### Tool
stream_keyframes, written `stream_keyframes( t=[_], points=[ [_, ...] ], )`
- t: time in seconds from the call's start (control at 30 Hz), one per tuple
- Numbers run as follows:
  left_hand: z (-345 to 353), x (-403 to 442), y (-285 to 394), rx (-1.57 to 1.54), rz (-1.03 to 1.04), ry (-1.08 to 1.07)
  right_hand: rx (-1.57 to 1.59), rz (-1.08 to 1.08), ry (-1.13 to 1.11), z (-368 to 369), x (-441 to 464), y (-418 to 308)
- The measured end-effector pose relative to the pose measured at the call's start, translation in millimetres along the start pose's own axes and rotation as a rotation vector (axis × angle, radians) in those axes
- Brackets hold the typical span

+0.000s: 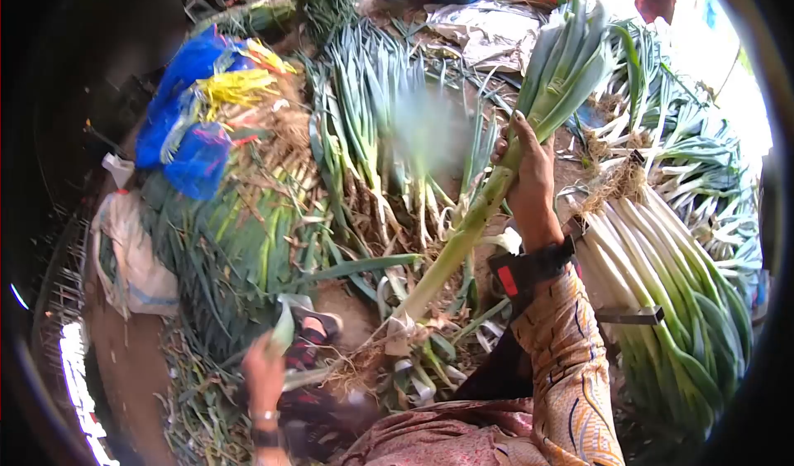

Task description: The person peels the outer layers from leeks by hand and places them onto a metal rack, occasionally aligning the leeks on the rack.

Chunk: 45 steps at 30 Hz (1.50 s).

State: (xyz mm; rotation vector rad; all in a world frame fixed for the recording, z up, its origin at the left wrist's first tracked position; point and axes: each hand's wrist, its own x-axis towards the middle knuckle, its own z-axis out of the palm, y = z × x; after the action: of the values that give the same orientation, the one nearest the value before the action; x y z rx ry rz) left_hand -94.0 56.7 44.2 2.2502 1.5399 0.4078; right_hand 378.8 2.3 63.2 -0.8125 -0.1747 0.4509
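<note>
My right hand (531,175) is closed around the upper stalk of a long leek (467,226). The leek slants across the view, its green leaves at the upper right and its stringy roots at the lower middle. My left hand (265,372), smeared by motion, is at the lower left near the root end. A torn leek leaf (284,325) sticks up from its fingers. A sandalled foot (318,329) shows just beyond that hand.
Upright leeks (372,127) stand in the middle, with a leafy heap (223,234) to the left. A bundle of trimmed leeks (662,292) lies in a metal-armed holder (630,315) at right. Blue netting (186,94) and a white sack (136,255) are on the left. Peeled scraps (430,358) litter the ground.
</note>
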Motion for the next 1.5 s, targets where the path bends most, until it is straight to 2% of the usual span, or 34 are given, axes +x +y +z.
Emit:
stream_keyframes(
  t=[0.03, 0.07, 0.1, 0.13, 0.17, 0.2, 0.23, 0.3, 0.4, 0.5, 0.57, 0.63, 0.7, 0.77, 0.83, 0.9, 0.97, 1.03, 1.1, 1.13, 1.17, 1.2, 1.23, 1.27, 1.3, 1.37, 1.43, 1.5],
  points=[
    [14.4, 27.3, 58.9, 0.172, 0.246, -0.049, 0.024, 0.037, -0.002, 1.7, -4.8, 4.7],
    [32.0, 47.6, 95.9, 0.262, 0.391, -0.071, 0.064, 0.062, -0.082, 2.8, -9.4, 10.2],
    [52.3, 66.3, 132.6, 0.132, 0.465, -0.066, 0.110, 0.122, -0.120, 1.0, -8.2, 18.6],
    [76.0, 83.5, 156.4, -0.009, 0.620, -0.035, 0.092, 0.109, -0.107, 4.1, -9.1, 24.7],
    [89.7, 94.0, 191.6, -0.157, 0.678, -0.048, 0.075, 0.097, -0.090, 8.5, -12.2, 29.2],
    [103.6, 101.2, 219.1, -0.179, 0.758, -0.017, 0.053, 0.102, -0.069, 13.7, -14.2, 31.4],
    [115.2, 101.2, 247.4, -0.237, 0.674, -0.058, 0.034, 0.101, -0.046, 19.3, -16.1, 30.9],
    [155.4, 115.4, 253.7, -0.189, 0.668, 0.088, -0.015, 0.070, -0.023, 26.8, -20.0, 29.2],
    [179.2, 118.6, 259.1, -0.423, 0.660, 0.240, -0.060, -0.030, -0.007, 31.1, -19.7, 28.9],
    [181.2, 117.9, 261.2, -0.546, 0.310, 0.093, -0.043, -0.041, -0.147, 29.5, -19.7, 31.7],
    [181.2, 123.9, 250.6, -0.711, 0.191, 0.026, -0.009, 0.002, -0.175, 32.6, -23.1, 30.9],
    [175.0, 127.4, 222.5, -1.019, 0.000, -0.179, 0.092, 0.089, -0.244, 32.6, -26.3, 24.9],
    [155.2, 120.5, 213.1, -1.753, -0.434, -0.138, 0.087, 0.021, -0.269, 33.2, -24.8, 19.1],
    [123.7, 104.0, 173.2, -2.408, -0.535, -0.217, 0.060, -0.023, -0.194, 26.0, -17.4, 20.5],
    [81.7, 67.8, 126.6, -2.201, -0.305, -0.353, 0.031, -0.062, -0.149, 19.1, -9.1, 15.6],
    [34.6, 31.0, 83.3, -1.908, -0.345, -0.057, 0.057, -0.040, -0.129, 22.1, -5.8, 9.1],
    [-6.1, 4.4, 8.4, -1.742, -0.374, 0.165, 0.068, -0.010, -0.099, 14.8, -0.6, 7.4],
    [-34.5, -34.4, -98.0, -1.666, -0.454, 0.439, 0.168, 0.020, -0.114, 5.4, 7.3, 6.2],
    [-70.0, -84.2, -206.7, -1.380, -0.471, 0.823, 0.263, 0.047, -0.210, -12.0, 21.1, -2.4],
    [-86.1, -77.6, -215.9, -1.359, -0.453, 0.770, 0.291, 0.057, -0.200, -10.9, 18.9, -5.2],
    [-96.5, -77.7, -193.1, -1.333, -0.467, 0.738, 0.315, 0.075, -0.264, -7.1, 12.2, -2.2],
    [-79.8, -60.9, -175.4, -1.219, -0.250, 0.442, 0.338, 0.105, -0.342, -0.4, 4.5, 3.8],
    [-73.6, -26.5, -129.7, -1.385, -0.363, 0.196, 0.365, 0.116, -0.414, 5.3, -1.0, 7.8],
    [-56.0, 6.4, -52.4, -1.027, -0.421, 0.163, 0.417, 0.124, -0.496, 9.0, -6.0, 10.5],
    [-41.9, 32.4, -6.5, -0.907, -0.167, -0.128, 0.465, 0.151, -0.518, 14.7, -13.3, 8.9],
    [6.1, 73.6, 40.6, -0.705, 0.355, -0.524, 0.542, 0.180, -0.691, 12.1, -12.7, 13.8],
    [48.6, 99.3, 97.8, -0.704, 0.500, -0.729, 0.633, 0.215, -0.863, 16.2, -15.7, 21.0],
    [79.0, 118.5, 145.2, -0.888, 0.509, -0.951, 0.664, 0.259, -0.865, 21.5, -21.1, 21.4]
  ],
)
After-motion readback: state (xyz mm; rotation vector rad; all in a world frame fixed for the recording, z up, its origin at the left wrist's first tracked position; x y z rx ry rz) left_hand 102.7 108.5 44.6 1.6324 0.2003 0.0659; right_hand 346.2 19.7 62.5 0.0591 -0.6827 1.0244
